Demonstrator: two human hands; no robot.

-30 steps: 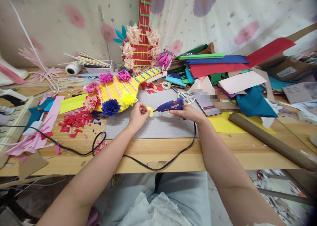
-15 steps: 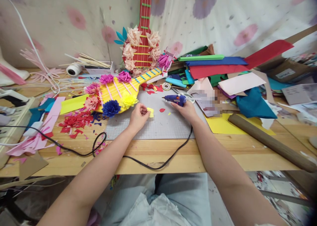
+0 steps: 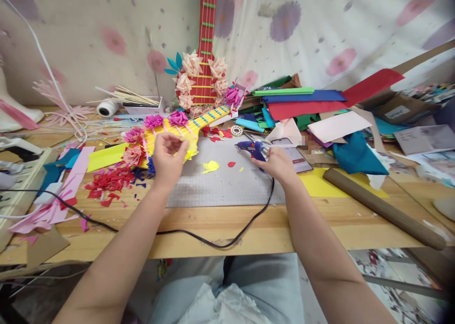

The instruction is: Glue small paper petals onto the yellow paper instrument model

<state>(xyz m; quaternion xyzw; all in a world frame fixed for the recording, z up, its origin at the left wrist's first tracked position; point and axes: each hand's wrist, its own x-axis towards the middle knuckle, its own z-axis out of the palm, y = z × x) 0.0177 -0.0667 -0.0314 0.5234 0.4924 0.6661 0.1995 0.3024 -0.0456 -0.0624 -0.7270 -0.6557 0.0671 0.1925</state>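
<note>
My left hand (image 3: 168,159) is raised over the body of a yellow paper guitar (image 3: 151,137). Its thumb and fingertips come together in front of a yellow paper flower (image 3: 192,148); anything pinched there blends with the yellow behind. A blue paper flower (image 3: 150,166) is partly hidden by this hand. My right hand (image 3: 277,164) grips a blue glue gun (image 3: 251,148), nozzle pointing left, above the grey cutting mat (image 3: 227,191). On the mat lie a yellow paper piece (image 3: 211,166) and a small red petal (image 3: 231,164).
The glue gun's black cord (image 3: 227,244) loops along the table's front. At right are a phone (image 3: 293,156), a brown roll (image 3: 384,208) and stacked coloured paper (image 3: 309,107). Red scraps (image 3: 110,179) lie at left. A red guitar (image 3: 202,80) with pale flowers stands behind.
My left hand has moved left and up from the mat to the yellow guitar. The yellow piece now lies uncovered on the mat. My right hand still holds the glue gun; the view has shifted slightly.
</note>
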